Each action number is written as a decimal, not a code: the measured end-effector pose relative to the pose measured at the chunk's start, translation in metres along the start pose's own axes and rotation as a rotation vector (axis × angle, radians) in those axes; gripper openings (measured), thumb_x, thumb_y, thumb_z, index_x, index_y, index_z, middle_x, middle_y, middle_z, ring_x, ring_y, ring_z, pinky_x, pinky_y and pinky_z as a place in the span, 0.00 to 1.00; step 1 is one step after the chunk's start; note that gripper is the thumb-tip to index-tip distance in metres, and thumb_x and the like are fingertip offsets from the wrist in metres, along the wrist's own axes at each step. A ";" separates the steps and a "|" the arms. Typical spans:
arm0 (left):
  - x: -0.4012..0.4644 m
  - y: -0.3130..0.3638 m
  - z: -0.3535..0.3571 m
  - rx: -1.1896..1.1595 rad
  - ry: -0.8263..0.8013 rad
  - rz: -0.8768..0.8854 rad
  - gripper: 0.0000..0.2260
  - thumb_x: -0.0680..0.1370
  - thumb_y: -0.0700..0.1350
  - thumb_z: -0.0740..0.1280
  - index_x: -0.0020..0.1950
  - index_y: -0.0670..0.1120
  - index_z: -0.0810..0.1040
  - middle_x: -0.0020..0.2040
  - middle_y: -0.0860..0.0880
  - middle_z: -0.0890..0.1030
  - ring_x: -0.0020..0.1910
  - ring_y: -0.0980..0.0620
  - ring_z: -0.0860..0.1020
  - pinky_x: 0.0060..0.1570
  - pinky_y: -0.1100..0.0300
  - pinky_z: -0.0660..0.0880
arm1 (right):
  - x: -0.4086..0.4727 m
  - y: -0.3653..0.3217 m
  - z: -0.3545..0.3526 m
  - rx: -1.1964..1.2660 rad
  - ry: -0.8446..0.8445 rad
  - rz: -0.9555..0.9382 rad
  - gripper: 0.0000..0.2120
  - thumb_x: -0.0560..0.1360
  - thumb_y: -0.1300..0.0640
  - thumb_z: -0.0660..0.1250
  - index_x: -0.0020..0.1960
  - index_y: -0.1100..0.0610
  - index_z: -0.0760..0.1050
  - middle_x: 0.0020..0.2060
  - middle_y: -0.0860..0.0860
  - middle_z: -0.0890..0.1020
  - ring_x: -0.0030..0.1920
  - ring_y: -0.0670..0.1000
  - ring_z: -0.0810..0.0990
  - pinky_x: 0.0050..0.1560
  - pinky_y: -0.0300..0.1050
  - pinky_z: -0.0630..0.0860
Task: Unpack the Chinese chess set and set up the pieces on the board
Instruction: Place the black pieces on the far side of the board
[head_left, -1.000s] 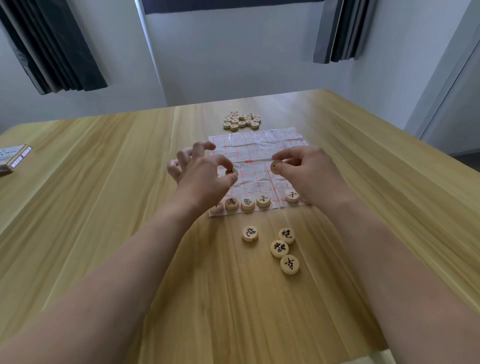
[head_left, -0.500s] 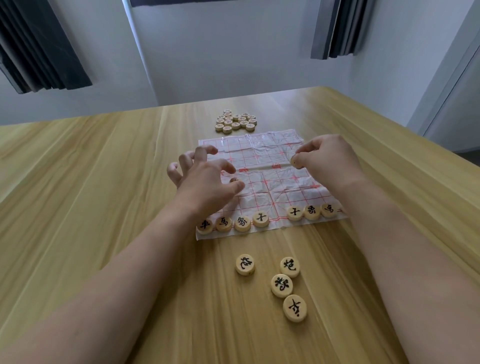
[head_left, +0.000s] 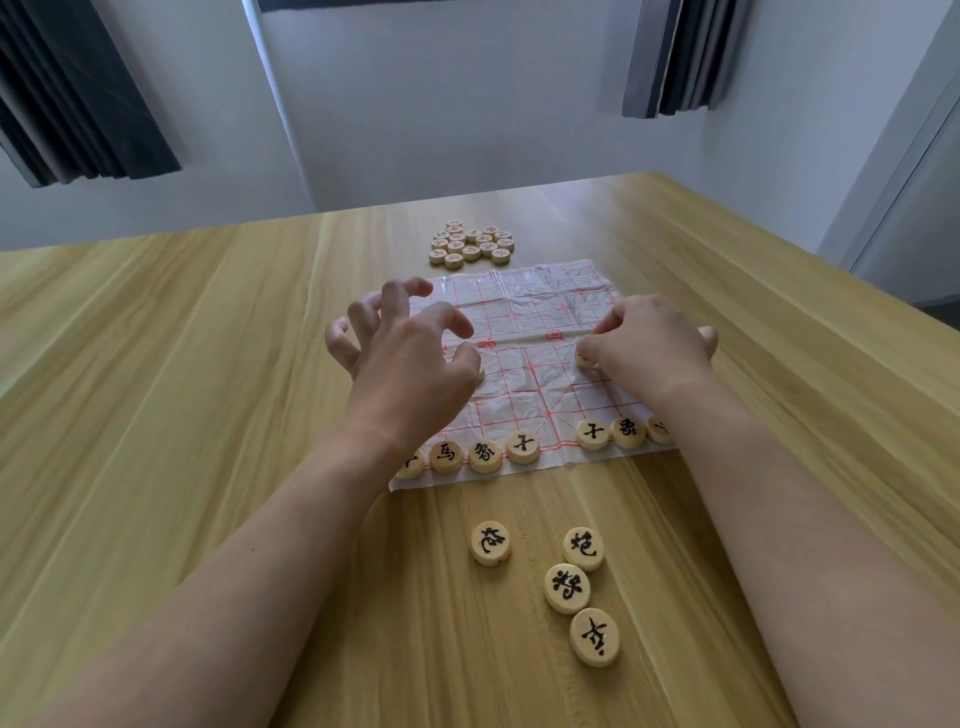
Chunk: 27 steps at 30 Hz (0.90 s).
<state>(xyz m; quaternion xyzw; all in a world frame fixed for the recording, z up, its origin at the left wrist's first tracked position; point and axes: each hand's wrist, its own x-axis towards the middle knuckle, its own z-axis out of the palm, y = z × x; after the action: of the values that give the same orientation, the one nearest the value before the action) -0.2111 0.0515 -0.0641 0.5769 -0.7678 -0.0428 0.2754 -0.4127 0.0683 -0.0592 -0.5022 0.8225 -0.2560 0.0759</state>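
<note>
A thin plastic chess board (head_left: 524, 312) with a red grid lies creased on the wooden table (head_left: 182, 389). Along its near edge stands a row of round wooden pieces (head_left: 485, 456), with a gap in the middle. My left hand (head_left: 410, 364) hovers over the board's left side with fingers spread; its thumb touches a mostly hidden piece (head_left: 482, 370) and the index finger is lifted off it. My right hand (head_left: 649, 348) pinches a piece (head_left: 584, 357) low over the board's right side. Several loose black-lettered pieces (head_left: 567, 588) lie on the table in front of the board.
A pile of several red-lettered pieces (head_left: 471, 244) sits just beyond the board's far edge. Both forearms stretch across the near table. The table's right edge (head_left: 810, 260) runs close to a wall and door frame.
My right hand has carried its piece from the board's middle to the right side and lowered it. My left index finger has lifted away from the piece under my thumb.
</note>
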 end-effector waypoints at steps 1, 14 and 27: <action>0.000 0.000 0.000 -0.001 0.002 0.000 0.10 0.75 0.52 0.66 0.55 0.58 0.79 0.71 0.54 0.63 0.74 0.48 0.52 0.72 0.42 0.46 | 0.001 0.001 0.001 -0.039 0.009 0.005 0.07 0.68 0.51 0.67 0.45 0.49 0.78 0.42 0.45 0.78 0.53 0.54 0.74 0.53 0.50 0.59; -0.015 0.004 -0.009 -0.066 0.026 0.023 0.08 0.77 0.51 0.65 0.54 0.58 0.79 0.70 0.55 0.64 0.73 0.49 0.53 0.72 0.43 0.45 | -0.015 0.000 -0.018 0.018 0.286 -0.112 0.11 0.76 0.50 0.60 0.52 0.51 0.78 0.52 0.51 0.77 0.57 0.56 0.72 0.59 0.51 0.61; -0.105 -0.002 -0.030 -0.130 -0.026 0.178 0.07 0.78 0.53 0.64 0.54 0.61 0.79 0.68 0.61 0.65 0.71 0.57 0.54 0.72 0.42 0.44 | -0.113 0.013 -0.015 0.184 0.167 -0.413 0.07 0.76 0.51 0.65 0.52 0.48 0.78 0.51 0.44 0.78 0.52 0.47 0.75 0.55 0.44 0.60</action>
<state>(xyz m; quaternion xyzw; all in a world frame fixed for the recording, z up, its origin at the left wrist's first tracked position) -0.1758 0.1536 -0.0782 0.4866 -0.8153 -0.0753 0.3047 -0.3741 0.1758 -0.0675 -0.6279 0.6789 -0.3806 -0.0011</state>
